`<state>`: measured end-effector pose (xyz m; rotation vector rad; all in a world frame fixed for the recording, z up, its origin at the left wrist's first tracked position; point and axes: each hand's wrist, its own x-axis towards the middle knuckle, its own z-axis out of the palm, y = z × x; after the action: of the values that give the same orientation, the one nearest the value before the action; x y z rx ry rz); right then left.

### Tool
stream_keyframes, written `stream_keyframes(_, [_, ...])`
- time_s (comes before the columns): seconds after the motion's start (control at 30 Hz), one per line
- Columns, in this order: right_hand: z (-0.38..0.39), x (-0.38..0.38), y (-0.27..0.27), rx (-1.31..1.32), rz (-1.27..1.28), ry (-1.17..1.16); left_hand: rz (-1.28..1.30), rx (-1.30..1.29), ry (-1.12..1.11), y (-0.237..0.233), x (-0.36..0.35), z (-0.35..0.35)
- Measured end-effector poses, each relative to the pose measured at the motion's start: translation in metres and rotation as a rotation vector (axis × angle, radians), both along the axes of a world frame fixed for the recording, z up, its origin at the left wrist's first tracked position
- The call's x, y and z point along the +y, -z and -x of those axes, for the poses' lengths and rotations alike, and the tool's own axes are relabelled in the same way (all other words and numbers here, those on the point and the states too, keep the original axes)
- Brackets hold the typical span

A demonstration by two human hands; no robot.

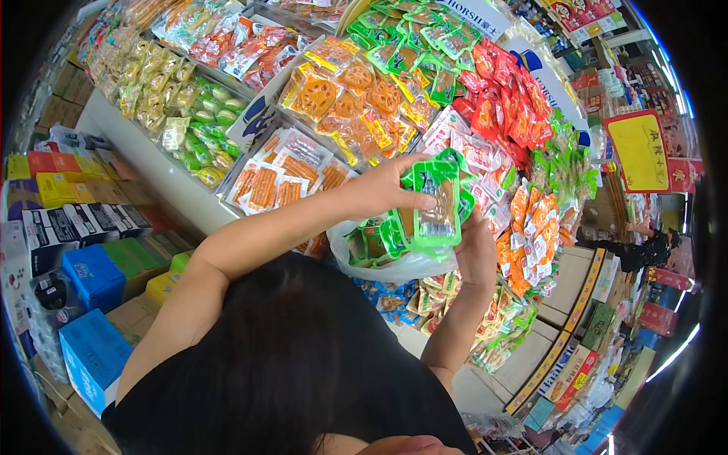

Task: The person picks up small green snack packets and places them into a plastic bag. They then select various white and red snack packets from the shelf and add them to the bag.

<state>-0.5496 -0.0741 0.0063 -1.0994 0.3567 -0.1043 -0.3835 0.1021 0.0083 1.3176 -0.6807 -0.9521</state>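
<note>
My left hand is closed on a green-edged snack packet, with the thumb lying across its clear front. The brown food inside and a barcode show through that front. More green packets are bunched behind and beside it. On their right side my right hand grips the bunch, its fingers partly hidden behind the packets. A translucent plastic bag hangs just below the hands, with green packets inside it.
Sloping bins ahead hold lotus-slice packs, sausage-like stick packs, red packets, orange packets and a heap of green packets. Stacked cartons stand at left. A yellow sign and shelves are at right.
</note>
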Motion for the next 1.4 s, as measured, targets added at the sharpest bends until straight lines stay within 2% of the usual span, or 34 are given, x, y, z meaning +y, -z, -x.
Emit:
stream_keyframes(0.03, [-0.009, 0.008, -0.005, 0.003, 0.006, -0.002, -0.022, -0.059, -0.081, 0.001, -0.002, -0.002])
stream_keyframes(0.07, [-0.017, 0.015, -0.009, -0.04, -0.031, -0.022, 0.016, 0.054, -0.088, 0.009, -0.005, -0.004])
stream_keyframes(0.1, [-0.027, 0.019, -0.012, -0.084, -0.067, -0.042, 0.023, 0.053, -0.089, 0.009, -0.007, -0.007])
stream_keyframes(0.13, [-0.038, 0.021, -0.014, 0.087, 0.012, 0.004, 0.088, 0.203, -0.091, 0.008, -0.008, -0.01])
stream_keyframes(0.17, [-0.044, 0.022, -0.013, 0.088, 0.016, 0.003, 0.152, 0.353, -0.092, 0.008, -0.009, -0.013])
stream_keyframes(0.3, [-0.066, 0.02, -0.005, 0.081, 0.061, -0.005, 0.178, 0.405, -0.188, 0.017, -0.019, -0.036])
stream_keyframes(0.43, [-0.074, 0.013, 0.005, 0.045, -0.065, -0.009, 0.2, 0.431, -0.277, 0.031, -0.034, -0.072])
stream_keyframes(0.5, [-0.071, 0.013, 0.014, 0.132, -0.08, 0.061, 0.239, 0.495, -0.285, 0.042, -0.043, -0.091])
stream_keyframes(0.6, [-0.061, 0.011, 0.03, 0.183, -0.073, 0.082, 0.158, 0.33, -0.397, 0.05, -0.05, -0.124])
stream_keyframes(0.63, [-0.057, 0.01, 0.034, 0.209, -0.1, 0.094, 0.156, 0.333, -0.39, 0.041, -0.051, -0.127])
stream_keyframes(0.7, [-0.05, 0.011, 0.039, 0.214, -0.124, 0.094, 0.024, 0.307, -0.542, 0.025, -0.055, -0.134])
stream_keyframes(0.9, [-0.036, 0.012, 0.047, 0.238, -0.137, 0.105, 0.038, 0.157, -0.579, 0.05, -0.084, -0.171])
stream_keyframes(0.97, [-0.034, 0.012, 0.047, 0.25, -0.117, 0.113, 0.067, 0.054, -0.522, 0.049, -0.092, -0.18])
stream_keyframes(1.07, [-0.034, 0.012, 0.045, 0.255, -0.145, 0.125, -0.002, -0.133, -0.558, 0.071, -0.115, -0.198])
stream_keyframes(1.13, [-0.034, 0.012, 0.044, 0.26, -0.137, 0.128, -0.092, -0.428, -0.621, 0.068, -0.124, -0.198])
stream_keyframes(1.3, [-0.032, 0.009, 0.046, 0.267, -0.127, 0.128, -0.163, -0.545, -0.581, 0.056, -0.148, -0.204])
stream_keyframes(1.4, [-0.031, 0.007, 0.048, 0.27, -0.138, 0.129, 0.0, -0.729, -0.515, 0.049, -0.161, -0.208])
